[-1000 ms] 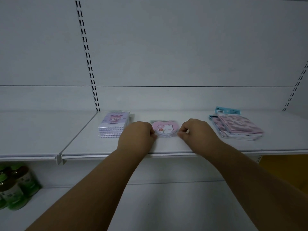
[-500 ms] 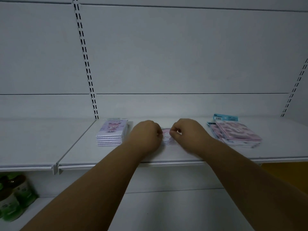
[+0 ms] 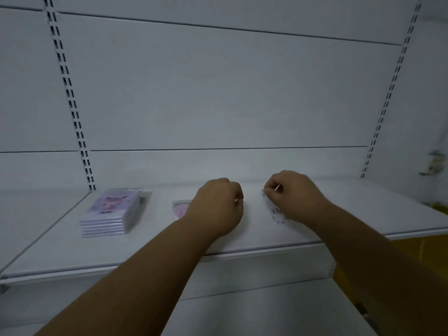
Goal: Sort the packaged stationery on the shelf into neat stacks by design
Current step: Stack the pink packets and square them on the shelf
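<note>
On the white shelf (image 3: pixel 157 246) a neat stack of purple packs (image 3: pixel 109 212) stands at the left. A pink heart-shaped pack (image 3: pixel 180 209) lies in the middle, and my left hand (image 3: pixel 218 204) hides its right part. That hand is a closed fist, and no item shows in its fingers. My right hand (image 3: pixel 293 195) is further right, its fingers pinched on the top edge of a clear-wrapped pack (image 3: pixel 276 214). Most of that pack, and the pile under it, is hidden by the hand and forearm.
The white back panel has slotted uprights at the left (image 3: pixel 72 110) and right (image 3: pixel 385 105). The shelf's front lip (image 3: pixel 266 249) runs under my forearms. A lower white shelf (image 3: pixel 242 311) sits below. A yellow surface (image 3: pixel 412 248) shows at the lower right.
Both hands have left the heart pack and shifted right. My right hand now pinches a pack of the right-hand pile. The view has tilted up and moved closer.
</note>
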`<state>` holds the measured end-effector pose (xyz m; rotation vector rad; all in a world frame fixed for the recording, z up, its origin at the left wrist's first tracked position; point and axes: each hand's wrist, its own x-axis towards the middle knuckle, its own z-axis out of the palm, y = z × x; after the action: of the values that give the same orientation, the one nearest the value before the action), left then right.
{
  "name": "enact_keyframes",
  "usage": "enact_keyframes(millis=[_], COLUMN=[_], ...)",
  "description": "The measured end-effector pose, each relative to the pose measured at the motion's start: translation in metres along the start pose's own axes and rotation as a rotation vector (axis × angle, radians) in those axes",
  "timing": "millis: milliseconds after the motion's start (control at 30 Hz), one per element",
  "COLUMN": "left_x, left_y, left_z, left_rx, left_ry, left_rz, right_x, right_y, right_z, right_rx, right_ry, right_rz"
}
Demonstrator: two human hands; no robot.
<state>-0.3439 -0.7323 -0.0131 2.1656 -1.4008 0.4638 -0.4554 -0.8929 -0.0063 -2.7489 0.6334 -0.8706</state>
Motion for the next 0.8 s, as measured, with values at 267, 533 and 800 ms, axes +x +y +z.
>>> enact_keyframes(millis=[267,533,800], left_x=[0.057,0.067,0.053], left_y=[0.061,0.077,0.064], left_z=[0.060,0.086,0.059], left_rx=[0.042,-0.430,-0.884], left_ry=[-0.325,-0.131,0.146], left_rz=[-0.247,-0.669,-0.738], right_x=[0.016,0.020,0.022], right_y=[0.097,0.105,0.071], right_z=[-0.012,0.005,0.003], right_rx=[-0.140,0.294,1.073], right_ry=[-0.229,-0.169,-0.170], right_rz=[0.275,0.384,0.418])
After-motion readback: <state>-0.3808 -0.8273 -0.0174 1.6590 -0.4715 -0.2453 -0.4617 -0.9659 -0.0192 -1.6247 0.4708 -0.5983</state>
